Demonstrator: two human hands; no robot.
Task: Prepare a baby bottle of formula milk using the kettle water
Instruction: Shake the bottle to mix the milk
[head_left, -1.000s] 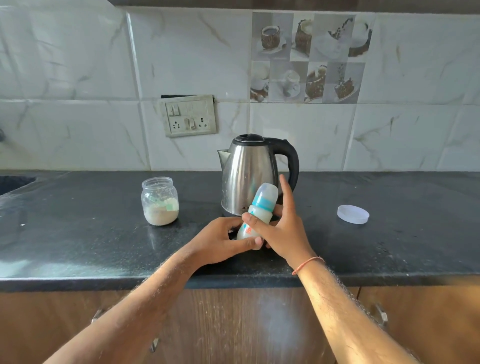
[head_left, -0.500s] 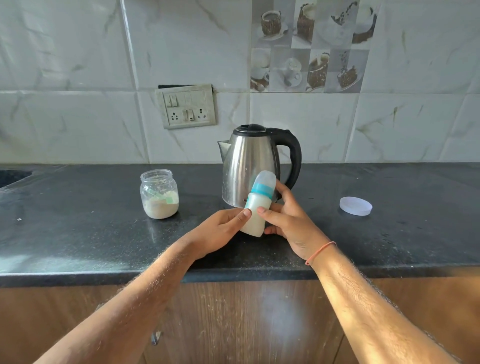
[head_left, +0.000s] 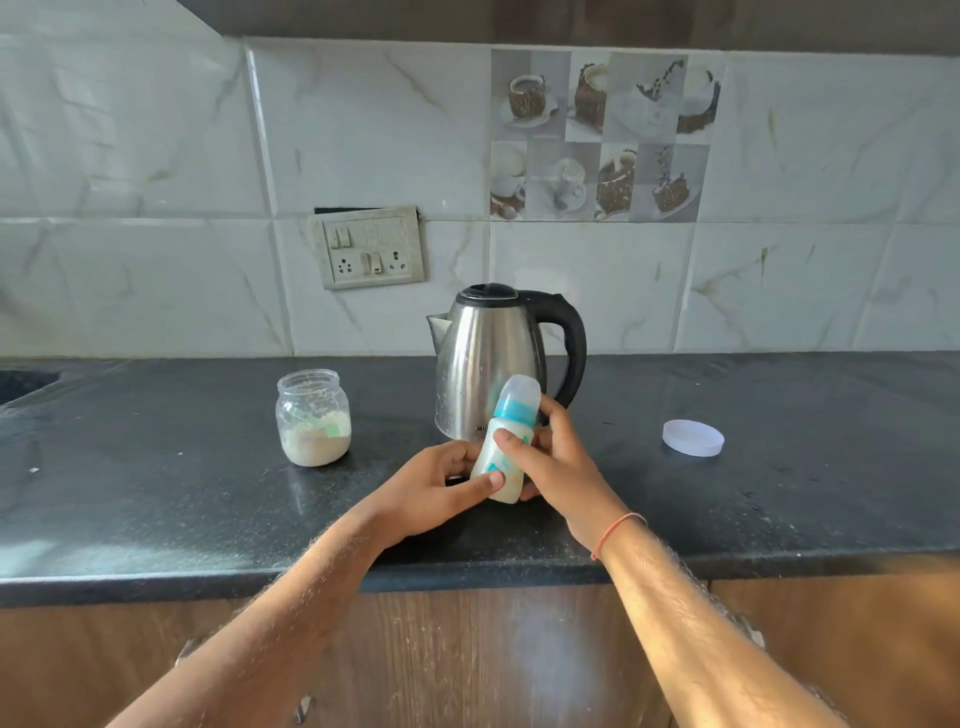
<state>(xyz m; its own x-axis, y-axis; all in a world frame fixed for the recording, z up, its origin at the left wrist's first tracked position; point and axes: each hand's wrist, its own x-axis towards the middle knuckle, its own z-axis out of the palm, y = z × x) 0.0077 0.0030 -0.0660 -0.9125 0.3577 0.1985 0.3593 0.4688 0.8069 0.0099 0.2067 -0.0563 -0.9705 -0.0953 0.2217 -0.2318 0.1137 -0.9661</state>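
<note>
Milky capped bottle gripped both hands; kettle lettering unreadable.

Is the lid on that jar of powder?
No. The powder jar stands open-mouthed on the counter, and a white lid lies apart from it, on the far side of the kettle.

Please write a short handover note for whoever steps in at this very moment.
Hands: left hand grips the base of the baby bottle; right hand holds its body.
Things: the bottle is tilted, capped, filled with milky liquid, in front of the kettle. Open formula jar stands to the kettle's left; its lid lies apart on the counter, to the right.
Done: bottle filled and closed.
Left: probably finish mixing, recap the jar.
</note>
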